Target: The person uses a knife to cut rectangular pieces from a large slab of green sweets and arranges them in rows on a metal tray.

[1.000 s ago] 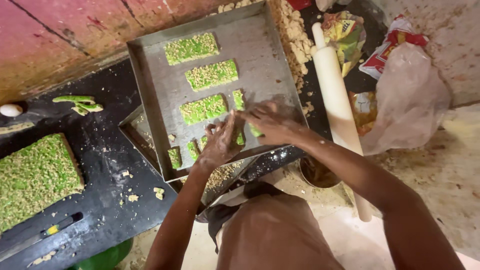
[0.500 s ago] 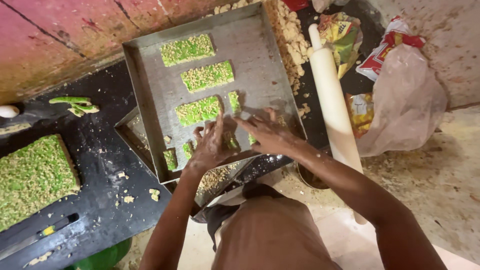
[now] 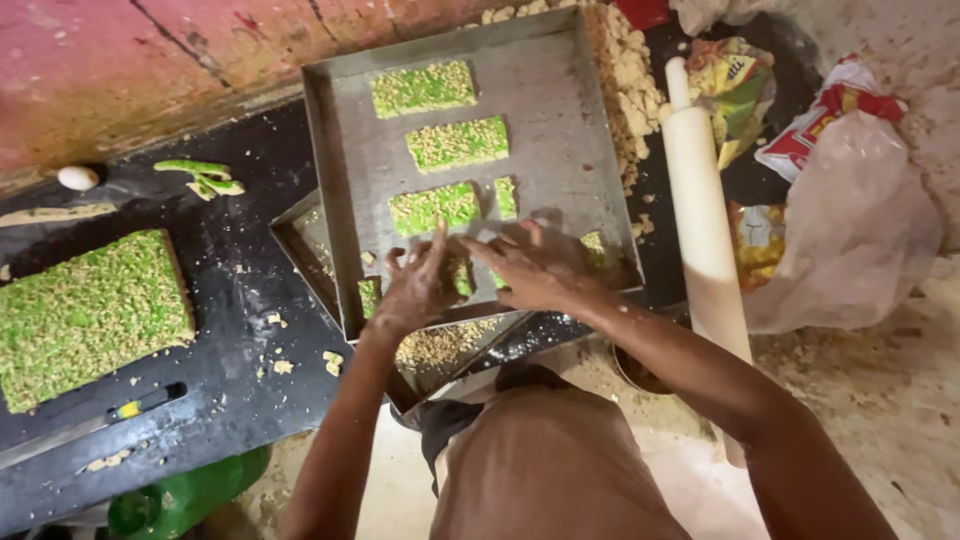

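Down low over the near end of the metal tray [image 3: 560, 70], both hands work flat. Left hand [image 3: 415, 285] has its grip spread, fingers fanned and pressing on small green pieces [image 3: 460, 275] at the tray's near edge; nothing pinched that I can see. Right hand [image 3: 530, 270] also has its grip spread, palm down, fingertips meeting the left's over the same pieces, probably to nudge them into line rather than lift them.

Beyond my grip, away from me, three larger green bars [image 3: 457, 143] lie in a loose column with gaps between, likely so they don't stick together. A narrow strip [image 3: 506, 197] sits just beside the nearest bar.

Right of my right grip lies a pale rolling pin [image 3: 700, 230], off the tray. Far left of my left grip, well apart on the black worktop [image 3: 250, 270], rests the uncut green slab [image 3: 85, 315].
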